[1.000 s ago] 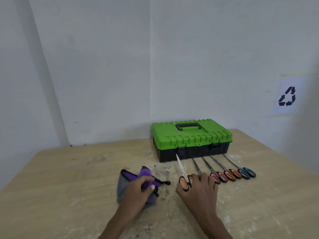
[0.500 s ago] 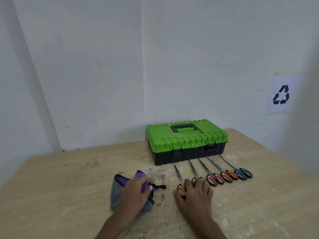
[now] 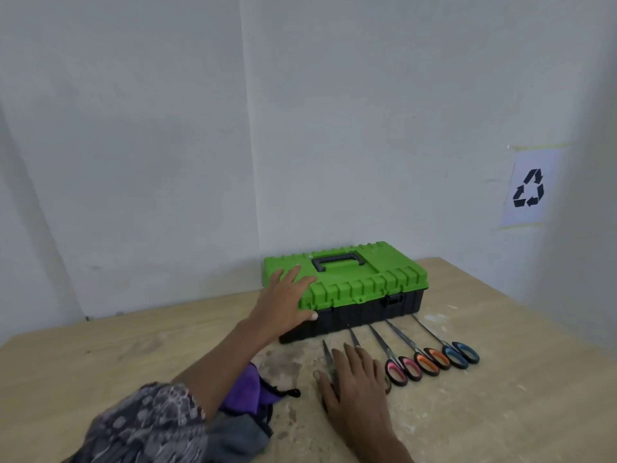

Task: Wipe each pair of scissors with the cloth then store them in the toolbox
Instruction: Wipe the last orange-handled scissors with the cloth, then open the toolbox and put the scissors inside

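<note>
Scissors (image 3: 382, 342) with coloured handles lie toward the wooden bench's (image 3: 500, 396) far edge, blades pointing at the shut green-lidded black toolbox (image 3: 360, 315); right hand (image 3: 354, 382) rests flat on the leftmost pairs, left hand (image 3: 287, 299) flat on the lid (image 3: 377, 279).

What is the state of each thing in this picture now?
Toolbox: lid closed.
Scissors: five pairs, blades closed, flat on the table.
Cloth: crumpled, not held.
Left hand: open, fingers spread on the toolbox lid.
Right hand: open, flat on the two leftmost scissors.
</note>
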Available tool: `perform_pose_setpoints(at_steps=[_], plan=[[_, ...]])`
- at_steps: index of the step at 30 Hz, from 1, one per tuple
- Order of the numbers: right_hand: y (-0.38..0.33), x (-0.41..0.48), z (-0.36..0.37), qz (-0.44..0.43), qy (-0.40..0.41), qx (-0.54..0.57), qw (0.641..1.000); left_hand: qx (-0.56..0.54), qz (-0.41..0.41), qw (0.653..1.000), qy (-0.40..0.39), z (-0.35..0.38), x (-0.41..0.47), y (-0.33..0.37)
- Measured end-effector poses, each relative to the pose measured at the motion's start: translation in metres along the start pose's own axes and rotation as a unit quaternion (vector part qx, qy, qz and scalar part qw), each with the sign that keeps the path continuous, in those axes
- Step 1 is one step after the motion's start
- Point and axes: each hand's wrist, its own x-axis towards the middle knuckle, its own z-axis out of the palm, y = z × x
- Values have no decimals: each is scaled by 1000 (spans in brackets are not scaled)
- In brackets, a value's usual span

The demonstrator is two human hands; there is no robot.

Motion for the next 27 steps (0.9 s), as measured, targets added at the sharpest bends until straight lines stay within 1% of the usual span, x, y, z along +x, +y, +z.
perform_pose_setpoints(at_steps=[2,4,7,12,15,19,23,27], plan=[[1,1,1,-2,-5,5,1000,13,-6,998,-57,6,16,-8],[1,2,3,-2,-8,15,1000,12,12,997,-75,13,26,-19],[0,5,7,-1,-1,23,1000,15,56,997,-56,19,35,-33],[2,5,11,-3,27,40,999,81,94,991,-41,15,31,-32],[2,4,9,-8,32,46,998,96,87,991,-39,13,20,-25],[4,0,3,-16,33,70,997,108,91,990,-15,19,7,-26],[7,-4,4,0,-9,72,997,110,89,990,-9,19,5,-25],[7,-6,3,-4,-21,75,997,116,95,989,-8,22,6,-29]])
